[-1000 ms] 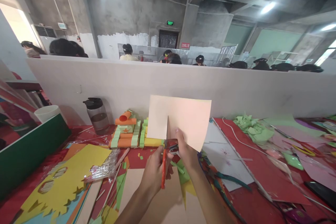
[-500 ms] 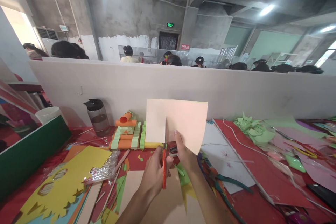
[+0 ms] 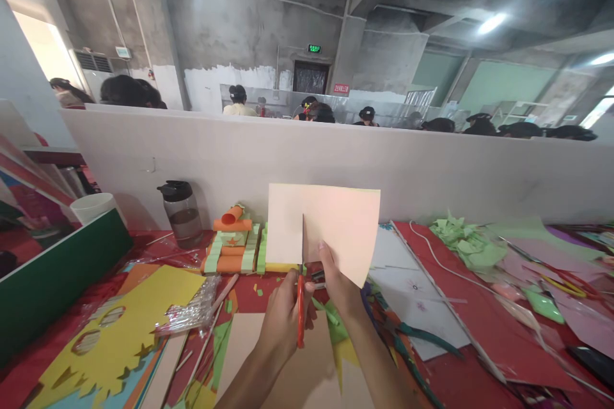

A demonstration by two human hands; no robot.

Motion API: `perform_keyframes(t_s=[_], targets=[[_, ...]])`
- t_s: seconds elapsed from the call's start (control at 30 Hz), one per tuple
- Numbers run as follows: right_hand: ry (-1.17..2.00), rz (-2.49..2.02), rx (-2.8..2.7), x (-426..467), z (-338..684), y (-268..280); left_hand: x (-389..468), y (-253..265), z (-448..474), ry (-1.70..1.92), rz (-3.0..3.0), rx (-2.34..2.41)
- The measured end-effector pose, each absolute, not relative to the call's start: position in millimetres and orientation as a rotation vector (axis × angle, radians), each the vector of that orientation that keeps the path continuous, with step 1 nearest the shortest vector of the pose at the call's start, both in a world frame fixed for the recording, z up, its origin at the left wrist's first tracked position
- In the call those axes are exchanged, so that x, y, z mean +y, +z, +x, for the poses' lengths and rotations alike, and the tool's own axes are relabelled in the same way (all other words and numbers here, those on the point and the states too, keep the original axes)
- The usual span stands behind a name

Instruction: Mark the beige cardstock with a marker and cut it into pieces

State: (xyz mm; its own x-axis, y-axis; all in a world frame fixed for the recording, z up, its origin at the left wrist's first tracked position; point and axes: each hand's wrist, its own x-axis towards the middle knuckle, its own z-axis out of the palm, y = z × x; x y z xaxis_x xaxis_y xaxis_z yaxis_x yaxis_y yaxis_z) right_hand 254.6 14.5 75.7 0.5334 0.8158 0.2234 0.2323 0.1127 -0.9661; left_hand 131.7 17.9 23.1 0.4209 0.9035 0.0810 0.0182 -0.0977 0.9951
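My left hand (image 3: 282,314) is wrapped round the red handles of a pair of scissors (image 3: 300,319), which point up and away from me. Their dark blade lies against a cream sheet of paper (image 3: 348,220), along a line running up from its lower edge. On the right of that line, my right hand (image 3: 338,281) pinches the sheet, thumb on the near face and other fingers hidden behind. The sheet is upright and slightly curved. Below my hands, more cream paper (image 3: 247,339) lies on the red table.
Orange and green paper rolls (image 3: 233,246) stand behind, near a water bottle (image 3: 181,214). Yellow cut paper (image 3: 158,294) and crinkled clear plastic (image 3: 189,313) lie left. To the right are teal-handled pliers (image 3: 422,335), white sheets (image 3: 407,287) and crumpled green paper (image 3: 463,239). A white partition (image 3: 432,172) crosses behind.
The view has shifted slightly, so the surroundings sit a little further right. Fingers of my left hand by the scissors handles have moved slightly downward. Both hands keep their holds.
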Motion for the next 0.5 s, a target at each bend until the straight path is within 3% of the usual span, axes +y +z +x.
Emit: perform_keyframes(t_s=[0.5], targets=[[0.631,-1.443,-1.026,11.4,247.8,81.4,20.3,27.3,123.3,0.98,1.555,0.877]])
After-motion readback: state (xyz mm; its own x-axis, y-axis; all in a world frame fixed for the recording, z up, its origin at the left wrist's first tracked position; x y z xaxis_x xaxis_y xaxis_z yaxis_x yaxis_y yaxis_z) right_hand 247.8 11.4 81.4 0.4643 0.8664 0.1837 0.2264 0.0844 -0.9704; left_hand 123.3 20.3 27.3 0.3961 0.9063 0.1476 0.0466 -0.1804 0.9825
